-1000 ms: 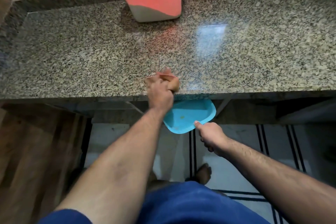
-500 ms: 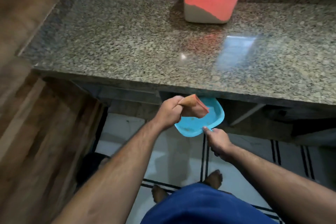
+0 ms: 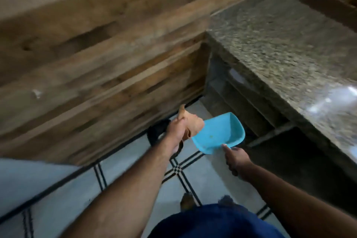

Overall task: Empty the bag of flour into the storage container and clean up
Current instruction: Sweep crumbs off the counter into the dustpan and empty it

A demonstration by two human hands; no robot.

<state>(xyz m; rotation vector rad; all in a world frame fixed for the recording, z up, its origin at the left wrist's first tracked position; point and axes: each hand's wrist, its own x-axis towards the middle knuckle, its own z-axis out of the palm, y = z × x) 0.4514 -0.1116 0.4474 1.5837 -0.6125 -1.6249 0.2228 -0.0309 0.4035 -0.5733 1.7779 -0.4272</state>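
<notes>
My left hand (image 3: pixel 176 130) is closed around a crumpled brown cloth (image 3: pixel 191 123), held in the air over the floor. Right beside it, my right hand (image 3: pixel 235 158) grips the handle of a blue plastic dustpan (image 3: pixel 219 133), which tilts with its open mouth toward the upper right; a few small specks lie inside. Cloth and dustpan nearly touch. The flour storage container is out of view, and the frame is motion-blurred.
The speckled granite countertop (image 3: pixel 286 44) fills the right side, with dark open shelving (image 3: pixel 249 108) under it. A wood-panelled wall (image 3: pixel 92 50) runs along the left. A dark round object (image 3: pixel 157 133) stands on the tiled floor (image 3: pixel 123 162) behind my left hand. My bare feet show below.
The view has swung left, away from the counter and the red container. Both hands have come off the counter edge and moved with the cloth and dustpan toward the wall corner.
</notes>
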